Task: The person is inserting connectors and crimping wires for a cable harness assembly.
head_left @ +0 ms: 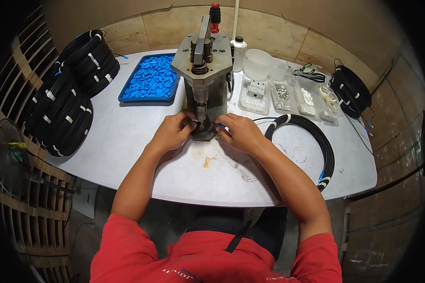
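A grey metal hand press (207, 101) with a lever stands in front of me at the middle of the table. On the left of its base, my left hand (174, 130) is closed in a pinch; what is between its fingertips is too small to make out. Across from it, my right hand (241, 133) pinches a small blue connector (220, 125) close to the press's lower jaw. From behind that hand a black cable runs to a coil of black cable (327, 150) tied with white bands, lying at the right.
Stacked black cable coils (63, 113) fill the left side. A blue tray (148, 100) of small blue parts lies left of the press. To its right stand a white bottle (239, 52), plastic tubs (257, 64) and boxes of small parts (282, 96). Another coil (352, 92) sits far right.
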`<state>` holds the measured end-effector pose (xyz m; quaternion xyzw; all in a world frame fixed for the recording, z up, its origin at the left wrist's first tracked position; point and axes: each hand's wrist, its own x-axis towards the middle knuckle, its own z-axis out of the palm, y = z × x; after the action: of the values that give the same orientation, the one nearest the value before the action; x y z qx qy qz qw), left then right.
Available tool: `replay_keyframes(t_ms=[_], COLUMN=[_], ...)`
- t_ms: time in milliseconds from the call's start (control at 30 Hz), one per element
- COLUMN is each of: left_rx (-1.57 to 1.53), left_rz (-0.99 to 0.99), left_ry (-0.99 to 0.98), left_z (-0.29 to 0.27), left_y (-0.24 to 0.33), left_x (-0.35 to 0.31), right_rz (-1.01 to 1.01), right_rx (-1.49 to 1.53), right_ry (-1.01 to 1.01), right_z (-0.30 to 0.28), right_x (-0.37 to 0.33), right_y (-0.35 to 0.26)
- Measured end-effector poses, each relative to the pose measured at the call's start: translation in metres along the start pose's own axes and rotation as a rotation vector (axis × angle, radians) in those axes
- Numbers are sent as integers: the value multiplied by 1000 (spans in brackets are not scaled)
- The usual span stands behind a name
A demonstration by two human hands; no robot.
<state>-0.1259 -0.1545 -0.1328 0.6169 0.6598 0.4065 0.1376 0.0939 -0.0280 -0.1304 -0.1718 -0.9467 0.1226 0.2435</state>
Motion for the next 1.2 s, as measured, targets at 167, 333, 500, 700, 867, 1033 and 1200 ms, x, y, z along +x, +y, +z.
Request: replay_keyframes(t_ms=[167,333,500,700,867,1033,1200], left_rx=[4,-12,-25,-44,-24,-28,-54], left_rz=[-11,-10,-21,-27,-66,-54,-25], left_ry=[-18,-9,-12,-21,-45,-50,-23], left_z=[0,2,3,3,2,2,3], left_y=[-1,-3,-5,-6,-2,-4,-7], left_x=[2,2,3,3,3,3,3], right_rz=[-10,-47,-51,-64,-85,-108,-92], right_rx=[12,-5,-36,-54,-58,-21,-28], right_ry=[21,63,75,117,137,154,140], right_z=[0,3,5,9,9,10,11], right_x=[0,0,1,2,3,4,4], right_y=[2,4,5,6,5,4,4])
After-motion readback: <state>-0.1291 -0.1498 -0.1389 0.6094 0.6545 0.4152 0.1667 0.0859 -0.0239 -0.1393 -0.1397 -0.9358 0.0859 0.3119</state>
